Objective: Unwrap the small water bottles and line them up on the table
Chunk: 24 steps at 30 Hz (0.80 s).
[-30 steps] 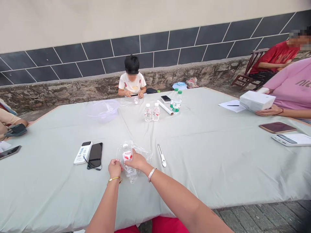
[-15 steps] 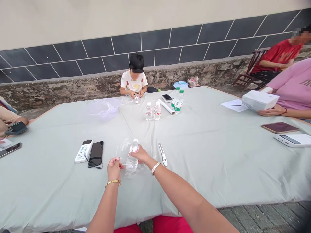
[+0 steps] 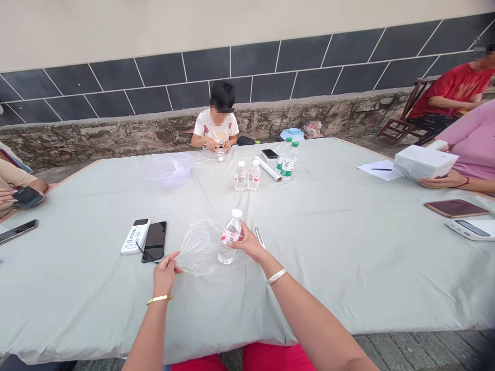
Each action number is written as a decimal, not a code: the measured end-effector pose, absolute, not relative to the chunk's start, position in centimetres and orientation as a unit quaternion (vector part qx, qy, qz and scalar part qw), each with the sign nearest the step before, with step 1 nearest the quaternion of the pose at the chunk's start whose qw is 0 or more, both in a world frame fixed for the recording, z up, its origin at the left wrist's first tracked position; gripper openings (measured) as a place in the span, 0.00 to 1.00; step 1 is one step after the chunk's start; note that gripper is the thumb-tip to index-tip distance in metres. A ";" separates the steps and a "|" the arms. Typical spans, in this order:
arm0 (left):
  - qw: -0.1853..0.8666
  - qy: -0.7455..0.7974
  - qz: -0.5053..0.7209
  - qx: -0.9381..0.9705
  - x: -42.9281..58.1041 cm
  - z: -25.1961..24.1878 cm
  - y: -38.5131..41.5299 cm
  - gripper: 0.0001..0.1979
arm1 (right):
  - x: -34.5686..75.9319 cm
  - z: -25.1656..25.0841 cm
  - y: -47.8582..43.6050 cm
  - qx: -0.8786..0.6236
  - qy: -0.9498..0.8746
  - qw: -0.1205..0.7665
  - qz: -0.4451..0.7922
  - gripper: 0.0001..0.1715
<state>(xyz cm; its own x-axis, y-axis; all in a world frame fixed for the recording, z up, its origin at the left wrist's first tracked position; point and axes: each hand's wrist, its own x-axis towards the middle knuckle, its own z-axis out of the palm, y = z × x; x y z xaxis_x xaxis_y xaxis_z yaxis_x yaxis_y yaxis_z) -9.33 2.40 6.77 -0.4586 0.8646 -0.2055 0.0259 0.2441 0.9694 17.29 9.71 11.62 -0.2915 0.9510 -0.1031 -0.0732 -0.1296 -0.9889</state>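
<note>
The person's right hand curls its fingers around a clear plastic water bottle with a white cap and red label, holding it upright over a crumpled transparent plastic bag. The left hand pinches the bag's edge between nearly closed fingers. Both sit above a pale grey cloth-covered counter, near a black smartphone and a slim silver craft knife.
</note>
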 end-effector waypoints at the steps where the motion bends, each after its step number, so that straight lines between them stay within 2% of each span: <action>1: 0.386 0.697 0.474 0.374 -9.3 6.9 2.3 0.23 | 17.7 12.0 9.5 -0.417 -0.521 0.396 0.631 0.51; 4: 0.340 0.721 0.365 0.481 -8.6 7.5 2.2 0.26 | 18.7 12.7 9.2 -0.387 -0.532 0.372 0.654 0.46; 5: 0.325 0.729 0.349 0.490 -8.2 7.7 2.1 0.24 | 18.9 12.7 9.1 -0.375 -0.533 0.372 0.660 0.43; 8: 0.260 0.775 0.249 0.520 -8.0 8.3 2.0 0.04 | 19.4 12.5 9.0 -0.348 -0.512 0.382 0.686 0.35; 9: 0.227 0.786 0.195 0.540 -8.3 8.4 1.8 0.02 | 19.6 12.4 9.1 -0.345 -0.499 0.388 0.694 0.34; 11: 0.149 0.789 0.090 0.590 -9.2 8.8 1.1 0.07 | 19.9 12.2 9.5 -0.351 -0.470 0.423 0.690 0.32; 13: 0.114 0.764 0.033 0.634 -10.1 9.5 -0.1 0.09 | 20.1 12.1 10.4 -0.371 -0.459 0.482 0.648 0.32; 15: 0.165 0.731 0.009 0.662 -10.5 10.5 -1.4 0.10 | 20.1 11.8 11.6 -0.406 -0.473 0.540 0.566 0.35; 18: 0.337 0.666 0.018 0.665 -9.9 12.3 -3.1 0.08 | 19.5 11.0 13.5 -0.487 -0.508 0.559 0.439 0.42; 21: 0.533 0.568 0.115 0.617 -8.7 13.6 -3.7 0.04 | 18.8 9.8 14.7 -0.575 -0.548 0.488 0.361 0.46; 24: 0.616 0.525 0.230 0.540 -7.7 14.3 -3.5 0.12 | 18.3 9.2 15.0 -0.614 -0.589 0.410 0.329 0.48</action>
<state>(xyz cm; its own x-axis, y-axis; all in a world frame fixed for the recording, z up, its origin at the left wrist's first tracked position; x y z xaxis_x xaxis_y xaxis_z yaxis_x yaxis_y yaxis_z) -7.74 -3.46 14.30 0.3425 0.8506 -0.3991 0.2836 0.3114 0.9070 18.31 14.97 9.17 0.0903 0.9927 0.0801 0.4535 0.0306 -0.8907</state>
